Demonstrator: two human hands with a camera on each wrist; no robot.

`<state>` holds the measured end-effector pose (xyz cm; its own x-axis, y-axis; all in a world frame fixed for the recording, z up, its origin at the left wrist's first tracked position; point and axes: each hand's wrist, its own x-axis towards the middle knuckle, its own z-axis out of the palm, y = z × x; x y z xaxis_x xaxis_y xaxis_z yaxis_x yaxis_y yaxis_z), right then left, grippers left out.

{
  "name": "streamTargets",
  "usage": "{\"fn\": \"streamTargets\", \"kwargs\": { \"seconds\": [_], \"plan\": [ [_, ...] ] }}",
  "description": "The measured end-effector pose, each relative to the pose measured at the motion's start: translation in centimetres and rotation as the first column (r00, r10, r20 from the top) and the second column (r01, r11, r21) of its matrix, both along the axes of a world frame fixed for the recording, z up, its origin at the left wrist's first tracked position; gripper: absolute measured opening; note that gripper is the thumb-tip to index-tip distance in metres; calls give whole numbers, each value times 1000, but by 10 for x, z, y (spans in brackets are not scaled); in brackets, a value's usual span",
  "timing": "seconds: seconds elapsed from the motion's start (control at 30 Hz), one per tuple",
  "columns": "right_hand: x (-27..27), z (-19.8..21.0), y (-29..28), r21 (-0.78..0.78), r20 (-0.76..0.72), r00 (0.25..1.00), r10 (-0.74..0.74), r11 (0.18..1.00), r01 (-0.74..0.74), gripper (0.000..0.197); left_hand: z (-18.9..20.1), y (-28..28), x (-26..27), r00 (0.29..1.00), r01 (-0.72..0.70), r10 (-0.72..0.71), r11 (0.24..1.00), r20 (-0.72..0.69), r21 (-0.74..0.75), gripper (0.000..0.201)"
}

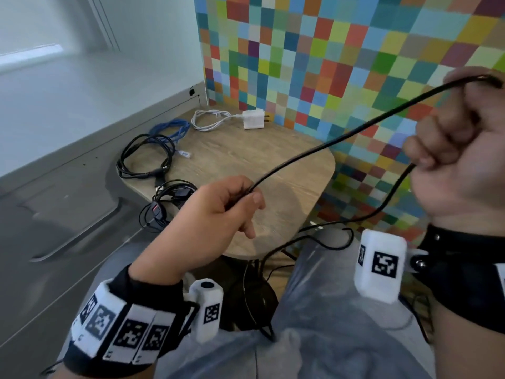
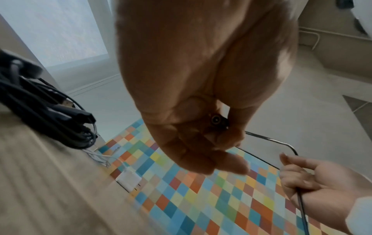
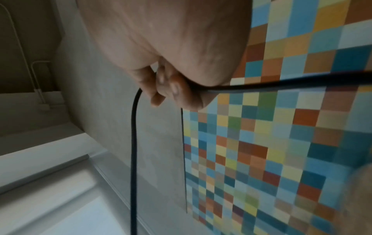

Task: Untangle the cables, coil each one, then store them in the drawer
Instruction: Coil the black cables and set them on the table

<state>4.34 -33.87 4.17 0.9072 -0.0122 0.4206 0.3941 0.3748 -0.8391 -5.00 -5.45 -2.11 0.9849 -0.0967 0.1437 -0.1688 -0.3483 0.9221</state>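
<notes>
A thin black cable (image 1: 341, 138) stretches between my two hands above the wooden table (image 1: 259, 162). My left hand (image 1: 235, 201) pinches its round plug end (image 2: 216, 119) between thumb and fingers. My right hand (image 1: 448, 149) is raised at the right, fist curled round the cable (image 3: 133, 143), which loops over the fist and hangs down to my lap (image 1: 322, 242). On the table lie a black coiled cable (image 1: 144, 157), a blue cable (image 1: 170, 128), a white charger with its cord (image 1: 252, 119) and a black tangle (image 1: 164, 203). No drawer opening shows.
A grey cabinet front (image 1: 68, 214) with a recessed handle stands left of the table. A multicoloured checkered wall (image 1: 341, 64) rises behind and to the right. More black cable lies around the table's base (image 1: 254, 296) by my knees.
</notes>
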Motion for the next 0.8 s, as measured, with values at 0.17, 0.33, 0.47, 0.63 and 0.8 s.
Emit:
{"fn": "streamTargets", "kwargs": {
  "seconds": [0.17, 0.33, 0.47, 0.63, 0.8],
  "plan": [
    [-9, -1, 10, -244, -16, 998, -68, 968, 62, 19, 6, -1, 1, 995, -72, 82, 979, 49, -189, 22],
    [-27, -20, 43, -539, -82, 990, 115, 830, -141, 27, 12, -6, -4, 993, -88, 102, 968, 50, -233, 23],
    [-23, -34, 54, -487, -142, 975, 170, 846, -218, 15, 13, -7, -5, 983, -173, 183, 890, -18, -422, 42],
    [-11, -47, 43, -400, -150, 954, 260, 866, -299, 40, 27, 7, -9, 992, -126, 107, 752, -68, -647, 32],
    [2, -61, 27, -316, -222, 967, 126, 929, -193, 50, 49, 30, -12, 968, -140, 252, 528, -2, -838, 33]
  ]
}}
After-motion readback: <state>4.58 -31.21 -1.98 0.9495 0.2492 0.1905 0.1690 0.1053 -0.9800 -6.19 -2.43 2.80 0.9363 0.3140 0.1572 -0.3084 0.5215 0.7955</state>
